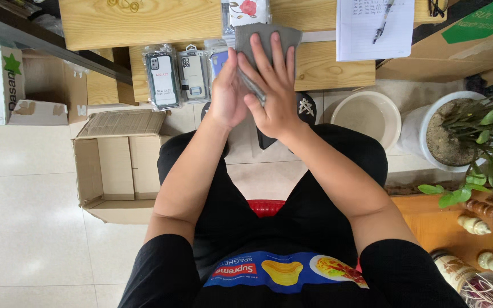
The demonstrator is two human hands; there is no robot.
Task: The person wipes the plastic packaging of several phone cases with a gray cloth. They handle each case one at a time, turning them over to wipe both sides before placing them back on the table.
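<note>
You sit over a pale tiled floor (24,239) with a low wooden bench (326,68) ahead of your knees. Your right hand (272,85) lies flat with fingers spread over a grey cloth (258,37), pressing it against your left hand (226,94), which stands edge-on behind it with fingers straight. A thin dark object sits sandwiched between the two palms; you cannot tell from here exactly what it is. The cloth is raised above the bench edge, its top corner sticking out past your fingertips.

On the bench, just left of your hands, lie two packaged phone cases (177,77) side by side. A sheet of paper (372,25) with a pen (383,23) on it rests farther right. An open cardboard box (118,171) stands on the floor beside your left knee. To your right are a white basin (366,117) and a potted plant (475,137).
</note>
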